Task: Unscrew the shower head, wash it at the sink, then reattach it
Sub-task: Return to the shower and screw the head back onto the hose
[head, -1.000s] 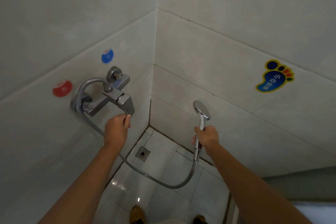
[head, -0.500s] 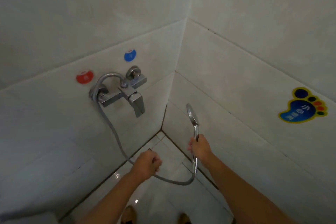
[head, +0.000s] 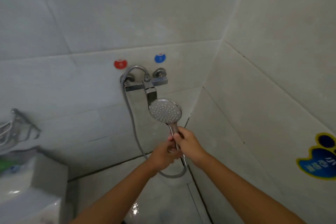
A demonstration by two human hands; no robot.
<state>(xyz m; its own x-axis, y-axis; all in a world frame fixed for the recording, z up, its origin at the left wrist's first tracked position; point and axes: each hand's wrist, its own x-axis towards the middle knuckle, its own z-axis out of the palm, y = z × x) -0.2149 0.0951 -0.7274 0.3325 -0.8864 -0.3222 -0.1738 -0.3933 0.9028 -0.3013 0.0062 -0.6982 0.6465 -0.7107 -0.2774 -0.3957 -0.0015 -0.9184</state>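
Note:
A chrome shower head [head: 165, 111] with a round perforated face points toward me, upright in front of the wall faucet [head: 146, 83]. My right hand [head: 189, 143] grips the upper part of its handle. My left hand [head: 162, 154] is closed around the lower end of the handle, where the metal hose [head: 133, 125] joins it. The hose loops below my hands and runs up the wall to the faucet.
Red [head: 120, 64] and blue [head: 160, 58] round stickers sit above the faucet. A white toilet tank [head: 31, 192] stands at the lower left, with a wire rack [head: 16, 127] on the wall above it. A blue foot sticker [head: 320, 160] marks the right wall.
My left hand rose from below the hose to the handle's lower end. The shower head turned to face me. The view swung left, bringing the tank into sight.

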